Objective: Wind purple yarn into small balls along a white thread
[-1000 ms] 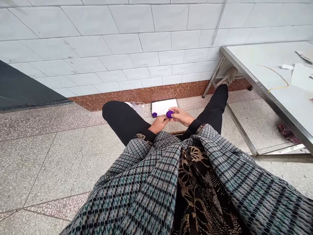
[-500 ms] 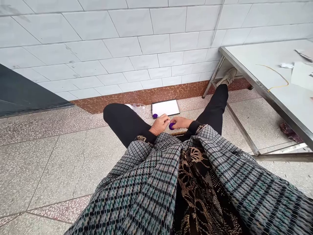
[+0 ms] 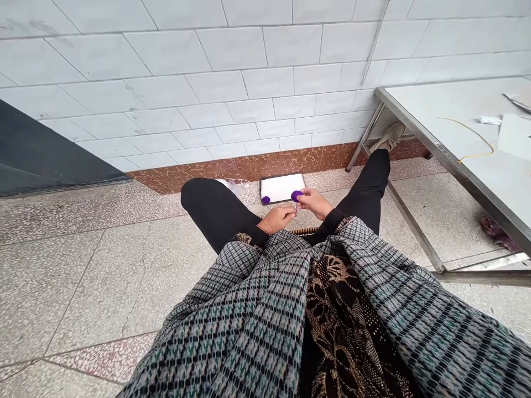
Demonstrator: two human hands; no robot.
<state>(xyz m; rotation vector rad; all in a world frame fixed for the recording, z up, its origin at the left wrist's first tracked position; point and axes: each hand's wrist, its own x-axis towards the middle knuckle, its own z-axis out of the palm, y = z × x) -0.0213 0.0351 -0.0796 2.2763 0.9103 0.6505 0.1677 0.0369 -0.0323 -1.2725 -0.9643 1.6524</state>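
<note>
I sit on the floor with my legs spread, in black trousers and a checked coat. My right hand (image 3: 315, 202) pinches a small purple ball (image 3: 296, 195) at its fingertips, just above the near edge of a white tray (image 3: 282, 187). Beside it, my left hand (image 3: 280, 218) is closed in a pinch close to the ball; what it holds is too small to make out. A second, smaller purple piece (image 3: 266, 199) lies at the tray's left corner. A brown comb-like strip (image 3: 305, 230) lies on the floor under my wrists.
A steel table (image 3: 456, 160) stands at the right with yellow cord (image 3: 477, 138) and papers on it; my right foot rests near its leg. A white tiled wall (image 3: 207, 94) rises ahead. Clear plastic (image 3: 234, 187) lies by the wall. A red cloth (image 3: 498, 232) lies under the table.
My right hand has lifted the purple ball up and away from my left hand, toward the tray. The left hand stayed low, still pinched. The view shifted slightly.
</note>
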